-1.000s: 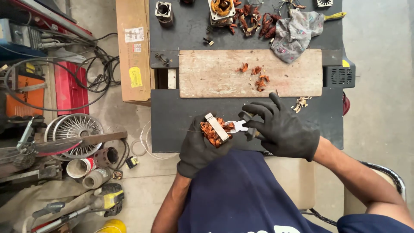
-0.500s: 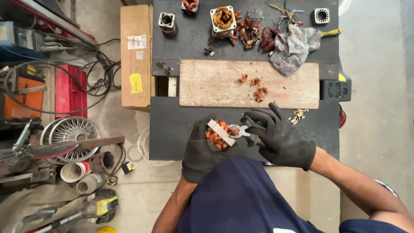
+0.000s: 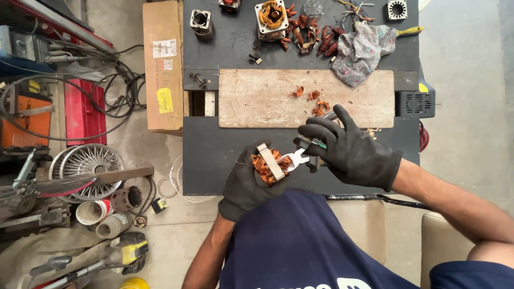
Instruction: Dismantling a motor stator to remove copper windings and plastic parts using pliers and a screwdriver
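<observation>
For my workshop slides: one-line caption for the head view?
Gloved left hand grips a copper-wound motor part while the gloved right hand works pliers into it over a dark workbench.

A gloved left hand (image 3: 247, 184) covers most of the copper-wound coil (image 3: 269, 165), and the pliers' handles (image 3: 313, 155) vanish inside the right hand (image 3: 348, 152). The picture's top edge cuts off a motor part (image 3: 229, 4); small bits on the tabletop (image 3: 214, 155) are too tiny to tell.
</observation>
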